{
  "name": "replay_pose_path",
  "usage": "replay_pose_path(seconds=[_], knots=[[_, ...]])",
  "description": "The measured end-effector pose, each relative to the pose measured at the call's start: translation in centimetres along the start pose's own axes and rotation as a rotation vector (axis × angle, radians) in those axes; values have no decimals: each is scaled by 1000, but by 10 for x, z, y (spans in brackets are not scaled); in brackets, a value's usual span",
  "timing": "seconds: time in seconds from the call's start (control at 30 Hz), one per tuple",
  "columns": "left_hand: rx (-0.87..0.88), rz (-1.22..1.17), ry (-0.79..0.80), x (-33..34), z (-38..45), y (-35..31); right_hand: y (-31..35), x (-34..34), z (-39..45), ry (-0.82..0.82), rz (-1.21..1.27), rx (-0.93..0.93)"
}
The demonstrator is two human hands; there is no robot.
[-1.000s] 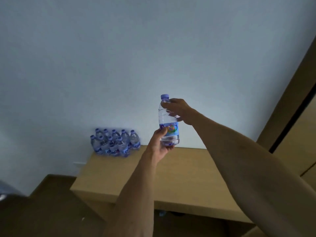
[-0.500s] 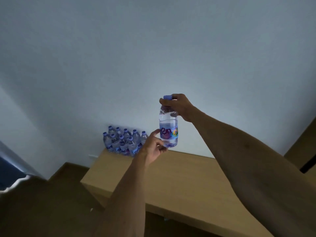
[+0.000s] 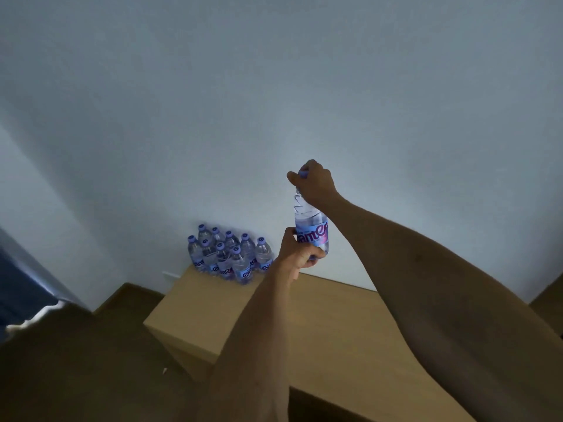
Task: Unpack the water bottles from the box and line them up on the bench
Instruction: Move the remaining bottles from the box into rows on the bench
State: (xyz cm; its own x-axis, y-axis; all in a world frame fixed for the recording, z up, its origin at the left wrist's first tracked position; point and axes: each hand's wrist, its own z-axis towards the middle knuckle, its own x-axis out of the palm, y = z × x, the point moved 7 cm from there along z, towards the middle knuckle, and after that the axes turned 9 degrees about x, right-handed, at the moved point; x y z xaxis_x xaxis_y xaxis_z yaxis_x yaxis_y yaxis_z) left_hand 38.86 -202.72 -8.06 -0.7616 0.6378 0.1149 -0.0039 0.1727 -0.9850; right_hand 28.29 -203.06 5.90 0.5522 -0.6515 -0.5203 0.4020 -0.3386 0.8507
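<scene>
One clear water bottle [image 3: 310, 229] with a purple cap and a purple label is held upright in the air above the worktop [image 3: 335, 324], and a bunch of matching bottles [image 3: 228, 254] stands upright at the worktop's far left corner.

R hand [image 3: 313, 184] now sits over the cap of the held bottle [image 3: 310, 226], covering most of it; 1 s ago it was at the shoulder w/ cap fully exposed. L hand [image 3: 300, 254] now wraps the bottle's base; 0.5 s ago it was only touching. Label now reads more face-on. Camera view swings left: bottle cluster [image 3: 230, 254] sits nearer centre.
</scene>
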Motion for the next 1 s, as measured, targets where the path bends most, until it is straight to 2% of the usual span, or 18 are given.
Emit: replay_pose_path(seconds=[0.1,0.17,0.27,0.33,0.4,0.53,0.7,0.9,1.0], knots=[[28,48,-70,-17,12,8,-1,12,4,-72,-161,-23],[46,138,-123,-33,21,11,-6,20,14,-80,-138,7],[72,325,-170,-61,39,16,-18,31,32,-68,-24,144],[82,462,-171,-80,54,20,-19,45,45,-23,-102,164],[85,585,-113,-97,69,24,-19,64,57,23,-181,165],[47,891,119,-130,106,42,-35,109,71,104,-321,177],[147,1253,260,-162,146,63,-76,155,77,104,-378,249],[20,1426,335,-191,168,114,-119,192,82,71,-462,331],[24,1473,346,-199,175,126,-144,208,90,92,-511,379]])
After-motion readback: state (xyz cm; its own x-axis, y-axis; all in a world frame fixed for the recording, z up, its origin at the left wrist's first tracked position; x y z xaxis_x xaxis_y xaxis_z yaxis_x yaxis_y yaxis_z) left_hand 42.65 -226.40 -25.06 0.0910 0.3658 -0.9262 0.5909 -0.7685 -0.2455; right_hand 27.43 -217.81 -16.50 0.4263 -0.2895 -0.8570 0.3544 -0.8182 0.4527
